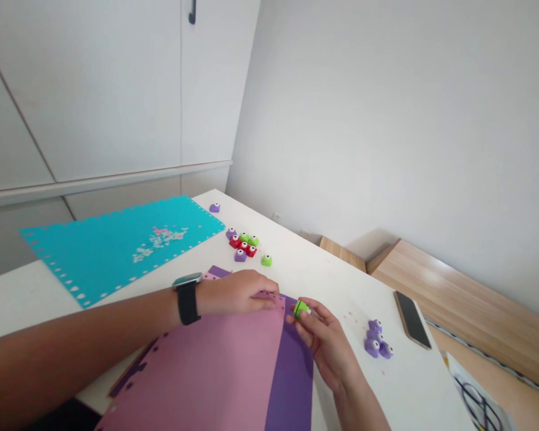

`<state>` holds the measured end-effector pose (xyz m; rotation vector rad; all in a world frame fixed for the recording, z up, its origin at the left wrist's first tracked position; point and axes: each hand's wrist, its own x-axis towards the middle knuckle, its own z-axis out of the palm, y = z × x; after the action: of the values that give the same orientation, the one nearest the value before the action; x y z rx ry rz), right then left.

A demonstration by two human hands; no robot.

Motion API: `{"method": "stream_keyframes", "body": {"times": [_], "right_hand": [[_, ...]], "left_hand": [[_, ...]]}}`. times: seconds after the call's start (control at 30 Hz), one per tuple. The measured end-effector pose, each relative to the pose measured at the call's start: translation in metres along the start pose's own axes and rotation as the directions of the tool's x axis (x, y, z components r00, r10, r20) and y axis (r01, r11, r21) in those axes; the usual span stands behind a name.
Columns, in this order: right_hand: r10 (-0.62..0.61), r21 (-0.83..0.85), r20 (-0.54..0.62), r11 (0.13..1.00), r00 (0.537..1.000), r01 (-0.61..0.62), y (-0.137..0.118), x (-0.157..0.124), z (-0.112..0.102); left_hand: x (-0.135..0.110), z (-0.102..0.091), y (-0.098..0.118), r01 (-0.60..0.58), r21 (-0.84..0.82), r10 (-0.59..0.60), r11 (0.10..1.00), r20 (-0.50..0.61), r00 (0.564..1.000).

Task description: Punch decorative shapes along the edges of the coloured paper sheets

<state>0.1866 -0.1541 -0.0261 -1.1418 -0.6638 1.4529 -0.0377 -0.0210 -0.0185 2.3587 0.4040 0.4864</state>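
My left hand [242,293], with a black-banded watch [188,299] on its wrist, pinches the far edge of a pink sheet [215,365]. Small punched shapes run along that sheet's left and far edges. Beneath it lies a purple sheet [291,383], showing along the right side and at the far left corner. Held between the thumb and fingers of my right hand [326,335] is a small green paper punch [300,309], just right of the pink sheet's far right corner and apart from the paper.
A blue sheet [117,245] with punched edges carries a scatter of paper bits [159,237]. Several red, green and purple punches [244,246] cluster beyond my left hand. More purple punches [374,340] and a phone [412,319] lie right. A wall and white cabinets border the table.
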Motion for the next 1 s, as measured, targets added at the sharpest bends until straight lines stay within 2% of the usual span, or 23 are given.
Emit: {"method": "stream_keyframes", "body": {"times": [0.1,0.3,0.5,0.8,1.0], "right_hand": [[0.005,-0.040,0.007,0.999,1.000,-0.005,0.001,-0.002,-0.001],[0.009,-0.159,0.060,0.987,0.998,0.001,0.003,-0.006,-0.001],[-0.047,-0.281,0.022,0.958,0.999,0.051,0.012,-0.010,0.000],[-0.028,-0.297,0.047,0.954,0.999,0.041,0.016,-0.010,0.001],[-0.037,-0.322,0.022,0.946,0.999,0.042,0.017,-0.009,0.004]], "left_hand": [[0.002,0.005,0.003,0.003,-0.107,-0.003,0.994,-0.006,1.000],[0.003,0.010,0.003,0.054,-0.074,-0.059,0.996,-0.070,0.996],[0.002,0.009,0.007,0.081,-0.071,-0.088,0.994,-0.098,0.991],[0.002,0.011,0.004,0.097,-0.098,-0.104,0.990,-0.065,0.992],[0.002,0.012,0.002,0.076,-0.109,-0.083,0.991,-0.065,0.994]]}}
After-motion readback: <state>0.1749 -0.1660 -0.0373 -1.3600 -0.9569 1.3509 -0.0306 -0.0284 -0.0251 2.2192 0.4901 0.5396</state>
